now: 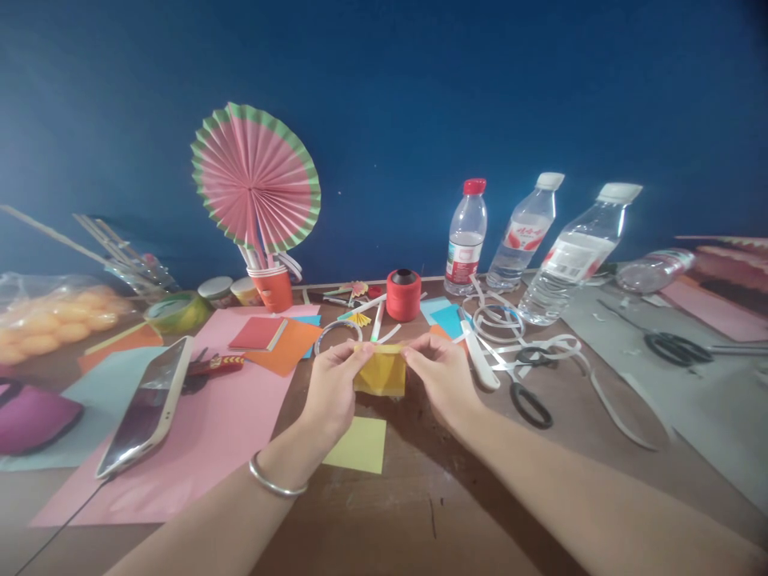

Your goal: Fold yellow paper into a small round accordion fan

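Through the head camera I look down on a brown table [372,536]. A pale yellow square [360,445] of paper lies flat near the middle. To its left, a phone [150,408] rests on large pink paper [240,424]; to its right, black-handled scissors [532,406] lie beside curled white strips [561,342]. Farther back stand a red spool [403,299] in the middle, three bottles [466,254] at right and an orange cup [272,290] at left, a round pink-and-green pleated fan [258,168] rising above it. A dark blue wall [384,96] fills the far side.

The left edge cuts off a purple object [36,420] I cannot identify and, farther away, a bag of orange balls [60,324].

Both arms [216,524] angle inward from the near edge, a silver bangle [277,478] around the left wrist. Left hand [330,384] and right hand [444,382] each pinch an upper corner of a small golden-yellow paper [382,378], thumbs closed against fingers, holding it between them just beyond the pale square. Some curled fingers are hidden from me.
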The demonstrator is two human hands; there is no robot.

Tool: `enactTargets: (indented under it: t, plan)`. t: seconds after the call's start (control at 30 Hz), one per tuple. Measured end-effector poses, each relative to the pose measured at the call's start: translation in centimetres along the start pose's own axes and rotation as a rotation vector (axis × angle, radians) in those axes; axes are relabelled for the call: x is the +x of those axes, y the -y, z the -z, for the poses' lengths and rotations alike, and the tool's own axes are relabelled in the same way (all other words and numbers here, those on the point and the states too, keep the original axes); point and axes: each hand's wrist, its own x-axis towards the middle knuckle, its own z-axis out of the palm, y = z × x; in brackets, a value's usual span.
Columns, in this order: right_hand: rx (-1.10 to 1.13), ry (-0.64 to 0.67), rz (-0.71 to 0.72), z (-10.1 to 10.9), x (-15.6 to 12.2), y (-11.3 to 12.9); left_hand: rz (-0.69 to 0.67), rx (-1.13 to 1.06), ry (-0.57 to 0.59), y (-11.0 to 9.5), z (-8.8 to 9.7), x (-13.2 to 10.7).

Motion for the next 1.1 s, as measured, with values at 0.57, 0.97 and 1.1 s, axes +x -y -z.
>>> enactTargets:
  t: [0.57,0.97,1.1]
  plan:
    - [0.104,-0.035,-0.059,-0.25,0.04,-0.05,0.091,-0.071,0.121,-0.10,-0.15,-0.32]
    - [0.093,-0.033,-0.067,-0.20,0.01,0.00,0.096,-0.061,0.128,-0.01,-0.20,-0.38]
    - [0.106,-0.026,-0.071,-0.19,0.01,0.00,0.098,-0.084,0.150,-0.02,-0.12,-0.38]
